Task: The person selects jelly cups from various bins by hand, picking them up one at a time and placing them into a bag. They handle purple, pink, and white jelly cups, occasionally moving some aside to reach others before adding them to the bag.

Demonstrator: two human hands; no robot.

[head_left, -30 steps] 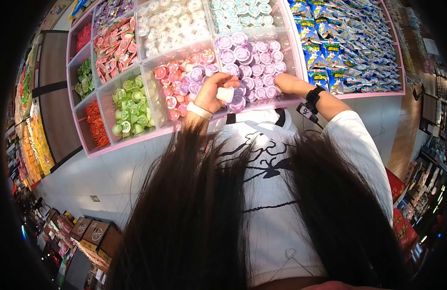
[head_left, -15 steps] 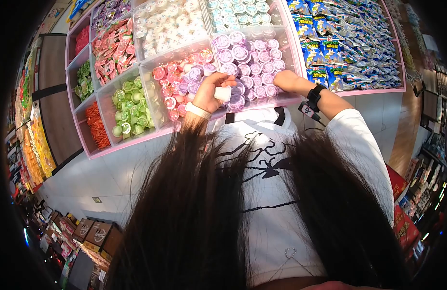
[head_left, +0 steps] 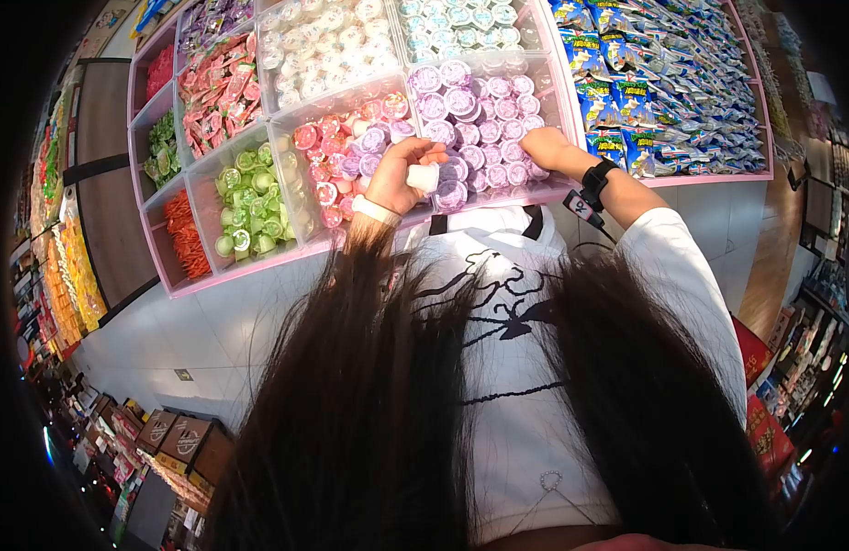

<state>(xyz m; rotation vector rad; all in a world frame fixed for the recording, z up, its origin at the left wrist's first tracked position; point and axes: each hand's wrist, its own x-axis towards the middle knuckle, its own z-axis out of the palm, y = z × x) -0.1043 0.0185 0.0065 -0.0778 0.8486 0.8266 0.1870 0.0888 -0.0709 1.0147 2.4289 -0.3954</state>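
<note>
My left hand is closed around a small jelly cup with pale sides. It hangs above the border between the red jelly cups and the purple-lidded jelly cups. More purple-lidded cups lie just behind my left wrist, over the red ones. At the right side of the purple compartment, my right hand has its fingers curled down among the cups. One purple lid shows just below those fingers. The fingertips are hidden, so whether they grip a cup cannot be made out.
Clear dividers split the pink-edged bin. Green jelly cups, white cups, blue-white cups and pink wrapped sweets fill nearby compartments. Blue snack packets lie on the right. Cardboard boxes stand on the floor behind.
My right hand has shifted slightly, and a purple lid now shows beneath its fingers. My left hand keeps its pale cup in nearly the same place. The view has tilted a little.
</note>
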